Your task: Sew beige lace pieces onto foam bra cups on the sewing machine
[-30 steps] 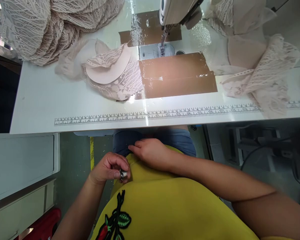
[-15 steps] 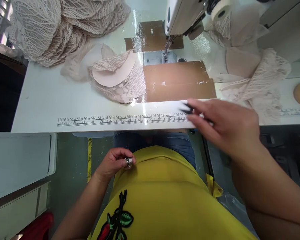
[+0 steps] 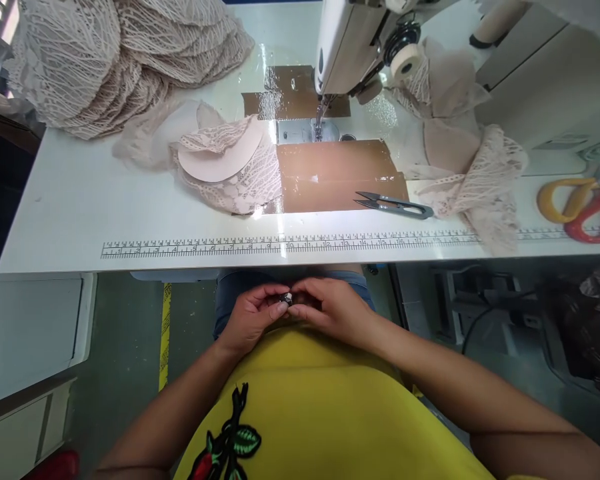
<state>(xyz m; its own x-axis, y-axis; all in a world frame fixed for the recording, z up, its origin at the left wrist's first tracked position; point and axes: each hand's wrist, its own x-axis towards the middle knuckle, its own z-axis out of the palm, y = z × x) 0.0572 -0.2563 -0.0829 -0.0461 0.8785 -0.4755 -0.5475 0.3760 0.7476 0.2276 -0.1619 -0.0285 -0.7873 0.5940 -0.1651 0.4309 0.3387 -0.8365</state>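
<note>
In front of my body, below the table edge, my left hand point(image 3: 253, 317) pinches a small metal bobbin case point(image 3: 287, 299) with something white in it. My right hand point(image 3: 333, 307) meets it from the other side, thumb and fingertips closed at the case. The fingers partly cover it, so a thread cannot be made out. Thread snips point(image 3: 394, 205) lie on the table, partly over the brown tape point(image 3: 337, 173). Behind them is the sewing machine point(image 3: 347, 47), its needle area above the metal plate point(image 3: 295, 131).
Lace pieces point(image 3: 70, 60) are piled at the back left. A lace cup piece point(image 3: 225, 160) lies left of the tape, more lace point(image 3: 473, 173) to its right. Scissors point(image 3: 580, 207) with yellow and red handles sit far right. A printed ruler point(image 3: 260, 247) runs along the front edge.
My right hand has put the thread snips down on the table and come to the bobbin case in my left hand. The left hand is slightly higher and further right.
</note>
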